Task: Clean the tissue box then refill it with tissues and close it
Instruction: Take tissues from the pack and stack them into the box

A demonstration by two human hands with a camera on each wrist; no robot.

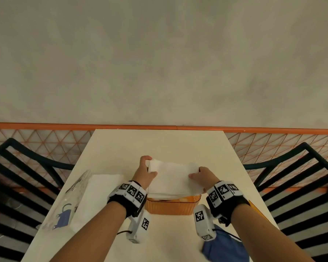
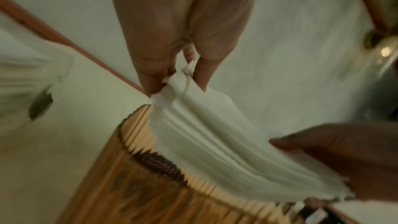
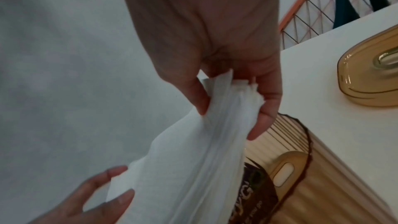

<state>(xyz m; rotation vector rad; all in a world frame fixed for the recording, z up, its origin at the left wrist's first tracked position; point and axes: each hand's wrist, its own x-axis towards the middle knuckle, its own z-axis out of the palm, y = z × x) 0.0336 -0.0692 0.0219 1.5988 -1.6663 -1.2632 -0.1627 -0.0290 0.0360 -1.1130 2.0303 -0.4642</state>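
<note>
An orange ribbed tissue box [image 1: 170, 207] stands open at the middle of the white table [image 1: 159, 142]. Both hands hold a thick stack of white tissues [image 1: 174, 178] just above its opening. My left hand [image 1: 150, 166] pinches the stack's left end; the left wrist view shows that grip [image 2: 175, 84] over the box [image 2: 150, 185]. My right hand [image 1: 197, 173] grips the right end, thumb on top, which also shows in the right wrist view [image 3: 230, 118]. There the tissues [image 3: 189, 159] sag toward the box [image 3: 323, 176]. The box's amber lid [image 3: 370, 77] lies on the table to the right.
At the left of the table lie a clear plastic wrapper [image 1: 72, 201] and another white tissue pile [image 1: 100, 191]. A blue cloth [image 1: 222, 244] sits at the near right edge. Dark slatted chairs [image 1: 17, 167] [image 1: 301, 167] flank the table; a wall stands behind.
</note>
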